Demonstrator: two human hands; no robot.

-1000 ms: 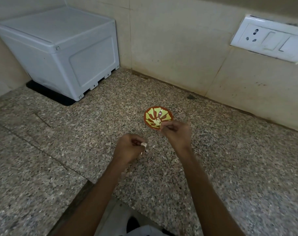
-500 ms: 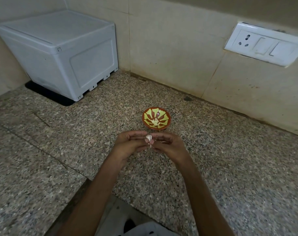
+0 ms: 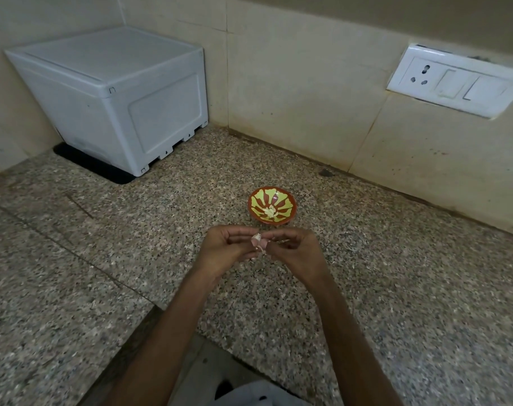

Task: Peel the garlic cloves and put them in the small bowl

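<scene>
STEP: peeling, partly done | left hand (image 3: 226,247) and right hand (image 3: 293,249) pinch one garlic clove (image 3: 258,241) between them | small bowl (image 3: 272,208) just beyond hands holds peeled pieces | LEFT: finish clove, drop in bowl

Two hands, a left hand (image 3: 226,251) and a right hand (image 3: 296,251), mid-frame; one garlic clove (image 3: 258,241) between them; one small bowl (image 3: 287,200) holding perhaps three peeled cloves (image 3: 269,211); one white box (image 3: 117,92) upper left; one switch plate (image 3: 454,80) upper right.
</scene>
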